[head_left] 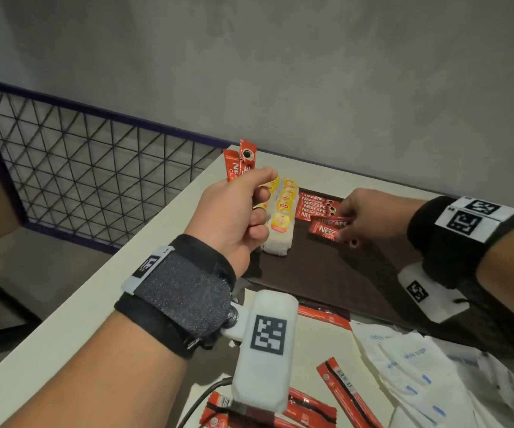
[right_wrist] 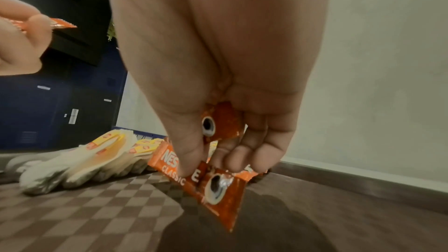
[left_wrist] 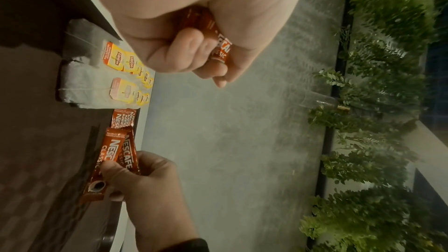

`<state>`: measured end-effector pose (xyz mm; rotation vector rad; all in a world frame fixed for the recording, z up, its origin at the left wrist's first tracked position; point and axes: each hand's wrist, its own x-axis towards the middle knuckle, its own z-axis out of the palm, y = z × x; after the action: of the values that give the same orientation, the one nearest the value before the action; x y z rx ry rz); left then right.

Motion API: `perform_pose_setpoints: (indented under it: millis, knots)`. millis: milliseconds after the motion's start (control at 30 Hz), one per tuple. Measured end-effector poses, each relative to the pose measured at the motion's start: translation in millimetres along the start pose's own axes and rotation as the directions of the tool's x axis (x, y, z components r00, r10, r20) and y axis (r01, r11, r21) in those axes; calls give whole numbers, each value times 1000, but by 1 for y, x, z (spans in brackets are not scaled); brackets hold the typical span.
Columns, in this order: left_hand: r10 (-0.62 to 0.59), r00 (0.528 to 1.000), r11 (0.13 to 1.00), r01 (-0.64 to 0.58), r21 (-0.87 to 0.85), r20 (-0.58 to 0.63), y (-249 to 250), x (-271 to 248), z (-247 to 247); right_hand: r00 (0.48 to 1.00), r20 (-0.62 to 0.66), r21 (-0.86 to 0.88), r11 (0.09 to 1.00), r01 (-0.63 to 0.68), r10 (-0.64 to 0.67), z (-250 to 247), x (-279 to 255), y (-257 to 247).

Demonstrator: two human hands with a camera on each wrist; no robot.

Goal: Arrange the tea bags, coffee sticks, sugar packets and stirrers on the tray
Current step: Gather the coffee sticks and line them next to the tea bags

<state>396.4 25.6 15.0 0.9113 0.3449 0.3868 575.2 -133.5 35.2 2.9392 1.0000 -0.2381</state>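
A dark brown tray lies on the pale table. Two rows of tea bags with yellow tags stand at its left end, and red coffee sticks lie side by side next to them. My left hand is raised above the tea bags and grips two coffee sticks upright. My right hand pinches two more coffee sticks low over the tray, just in front of the laid ones. In the right wrist view the thumb presses on a stick that hangs above the checkered tray.
Loose coffee sticks and a heap of white sugar packets lie on the table in front of the tray. A grey wall runs behind the table. A wire-mesh railing stands to the left.
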Motion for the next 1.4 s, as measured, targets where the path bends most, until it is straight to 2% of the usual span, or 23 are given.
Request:
perform_pose_setpoints:
  millis: [267, 467, 700, 833, 1400]
  knots:
    - [-5, 1000, 1000, 5, -4, 1, 1, 2, -2, 997, 67, -87, 996, 35, -29, 3, 22, -15]
    - [-4, 1000, 1000, 4, 7, -9, 0, 2, -1, 996, 73, -22, 998, 51, -50, 1, 22, -13]
    - [-12, 1000, 1000, 12, 13, -16, -3, 1, 0, 999, 46, 56, 998, 27, -29, -1, 25, -6]
    - [-11, 1000, 1000, 11, 1, -12, -3, 0, -1, 999, 44, 14, 1000, 7, -8, -2, 30, -5]
    - [-15, 1000, 1000, 15, -8, -6, -3, 4, -3, 998, -14, -62, 996, 61, -62, -7, 47, -10]
